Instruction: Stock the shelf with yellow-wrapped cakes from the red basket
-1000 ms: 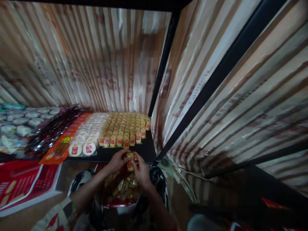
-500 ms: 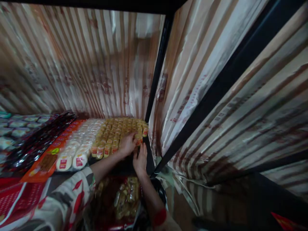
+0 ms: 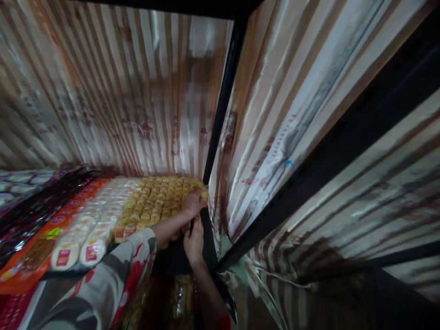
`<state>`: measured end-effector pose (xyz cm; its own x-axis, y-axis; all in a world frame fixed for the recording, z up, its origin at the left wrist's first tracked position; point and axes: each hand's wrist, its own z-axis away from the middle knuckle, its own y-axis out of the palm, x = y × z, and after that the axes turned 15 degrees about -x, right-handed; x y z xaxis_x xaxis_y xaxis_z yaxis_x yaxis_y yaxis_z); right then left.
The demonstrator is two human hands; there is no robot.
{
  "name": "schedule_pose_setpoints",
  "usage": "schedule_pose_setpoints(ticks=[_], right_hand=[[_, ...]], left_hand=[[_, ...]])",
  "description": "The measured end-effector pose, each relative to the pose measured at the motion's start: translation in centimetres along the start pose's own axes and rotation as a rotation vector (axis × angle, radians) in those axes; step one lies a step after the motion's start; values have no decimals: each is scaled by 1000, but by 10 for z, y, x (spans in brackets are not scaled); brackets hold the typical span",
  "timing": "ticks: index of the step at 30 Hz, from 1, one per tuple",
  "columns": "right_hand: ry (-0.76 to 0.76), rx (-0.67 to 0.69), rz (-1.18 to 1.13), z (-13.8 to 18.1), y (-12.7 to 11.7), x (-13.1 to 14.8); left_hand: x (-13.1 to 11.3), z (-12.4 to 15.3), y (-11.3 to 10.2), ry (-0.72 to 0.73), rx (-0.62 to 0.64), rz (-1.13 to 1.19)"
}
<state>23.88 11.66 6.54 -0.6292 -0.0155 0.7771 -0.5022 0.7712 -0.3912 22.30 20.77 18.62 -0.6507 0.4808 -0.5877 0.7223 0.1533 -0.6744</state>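
Rows of small yellow wrapped packets fill the right end of the dark shelf. My left hand reaches over them to the back right corner, its fingers closed on one yellow packet at the row's end. Just in front, my right hand is held upright beside the row with its fingers stretched out and nothing seen in it. The right fingertips come close to the left wrist. My left forearm hides part of the front packets.
Left of the yellow packets lie white round wrapped cakes, an orange pack and dark shiny packs. A black post stands at the corner, with striped plastic sheeting behind. Below, a container holds more yellow packets.
The view has shifted, and the shelf goods appear further left. My left hand has moved deeper toward the back corner, along the right end of the rows. My right hand stays just in front of it.
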Motion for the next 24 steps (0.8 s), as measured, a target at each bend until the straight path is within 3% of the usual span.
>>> schedule_pose_setpoints(ticks=[8, 12, 16, 24], right_hand=[[-19, -24, 5, 7, -4, -1], [-15, -21, 15, 8, -3, -3], [0, -34, 10, 8, -2, -5], [-27, -43, -27, 4, -5, -3]], left_hand=[[4, -8, 20, 145, 111, -187], [8, -8, 29, 241, 111, -273], [8, -4, 35, 226, 66, -310], [-4, -2, 19, 215, 29, -307]])
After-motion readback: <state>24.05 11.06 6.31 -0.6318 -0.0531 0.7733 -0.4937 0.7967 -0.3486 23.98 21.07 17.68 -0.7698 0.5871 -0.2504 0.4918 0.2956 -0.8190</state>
